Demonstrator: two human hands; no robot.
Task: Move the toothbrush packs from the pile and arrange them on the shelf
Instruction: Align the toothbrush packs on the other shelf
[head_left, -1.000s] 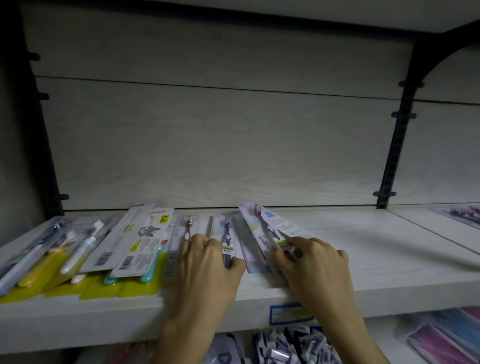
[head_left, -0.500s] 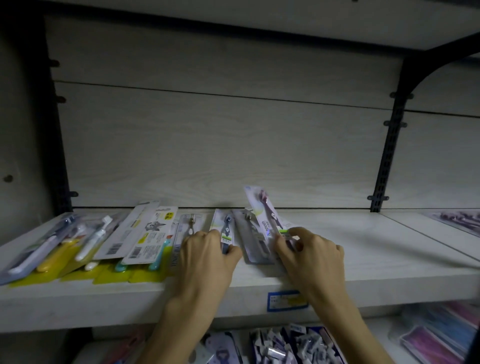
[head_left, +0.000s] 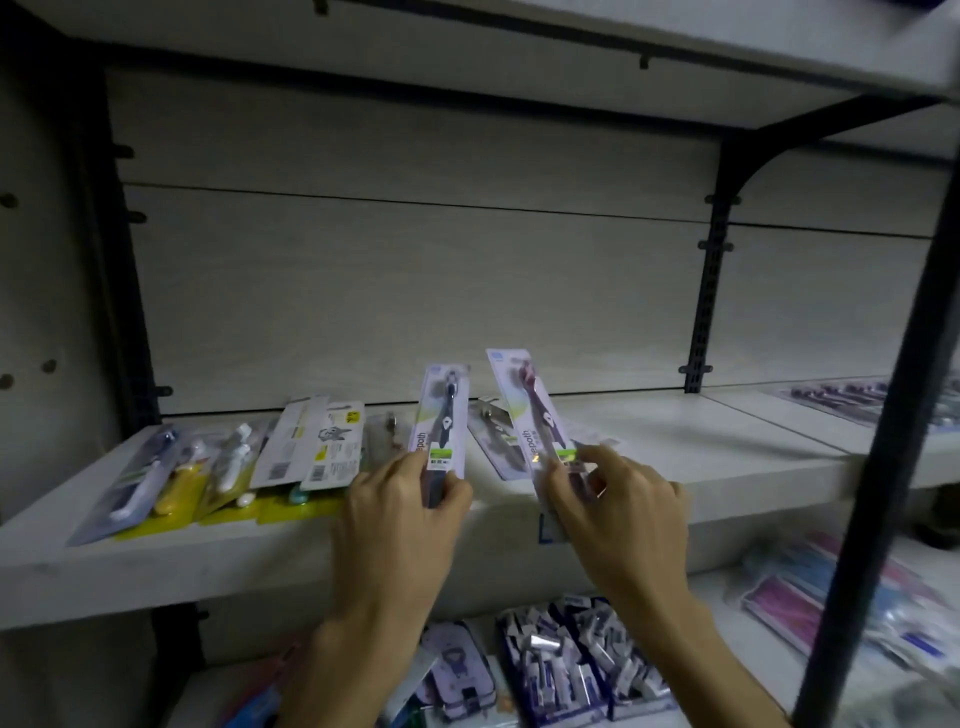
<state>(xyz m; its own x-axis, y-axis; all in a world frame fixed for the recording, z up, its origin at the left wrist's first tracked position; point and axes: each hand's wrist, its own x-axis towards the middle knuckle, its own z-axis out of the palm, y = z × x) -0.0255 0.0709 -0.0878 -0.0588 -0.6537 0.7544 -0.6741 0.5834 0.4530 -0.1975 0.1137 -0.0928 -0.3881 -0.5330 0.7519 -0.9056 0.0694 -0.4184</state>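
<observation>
Placing step: left hand (head_left: 402, 501) grasps dark pack (head_left: 442, 421), right hand (head_left: 615, 501) pinches purple pack (head_left: 530, 410); next, lay both flat toward shelf's (head_left: 675, 441) 3 o'clock.

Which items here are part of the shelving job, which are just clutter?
Job:
left hand gripping the dark-brush pack
right hand pinching the purple-brush pack
flat pack lying between them
row of packs already laid out
shelf

Lying about:
small packets on the lower shelf
pink packs lower right
black upright
</observation>
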